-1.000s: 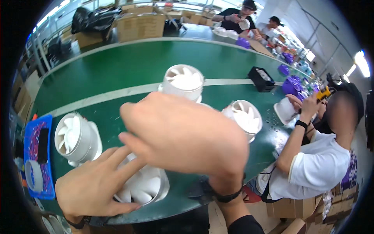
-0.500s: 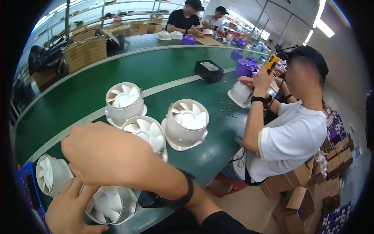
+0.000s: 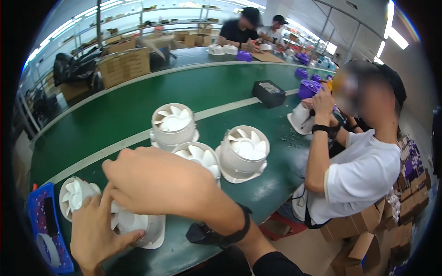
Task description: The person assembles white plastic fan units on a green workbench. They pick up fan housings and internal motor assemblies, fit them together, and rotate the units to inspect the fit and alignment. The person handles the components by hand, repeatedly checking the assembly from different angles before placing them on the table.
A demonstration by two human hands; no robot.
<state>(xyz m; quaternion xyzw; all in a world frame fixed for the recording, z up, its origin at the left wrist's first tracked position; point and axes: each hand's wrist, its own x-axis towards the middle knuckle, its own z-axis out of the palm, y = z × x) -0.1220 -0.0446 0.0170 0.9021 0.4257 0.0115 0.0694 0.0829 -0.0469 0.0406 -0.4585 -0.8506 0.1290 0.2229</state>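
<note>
A white fan in a round housing (image 3: 146, 230) sits on the near table edge, partly covered by my hands. My left hand (image 3: 94, 230) grips its rim, thumb along the near side and fingers at the left. Over the same fan is my right hand (image 3: 147, 179), bent at the wrist with its fingers curled down; their tips, and anything in them, are hidden. Close by on the left lies another white fan (image 3: 76, 195), tilted. Beyond my right hand stand several more: a rear fan (image 3: 174, 126), a middle fan (image 3: 200, 156) and a right fan (image 3: 244, 149).
A blue tray (image 3: 34, 207) with a white ring is at far left. Below my right wrist lies a black object (image 3: 202, 233). A black box of small parts (image 3: 269, 93) stands farther back. On the right, a co-worker (image 3: 363, 158) handles a white housing (image 3: 301, 118) near scattered screws.
The view has swung, so most things sit farther right. My hands remain at the near fan, the left thumb now higher against its side. The co-worker's yellow tool has come lower toward the white housing.
</note>
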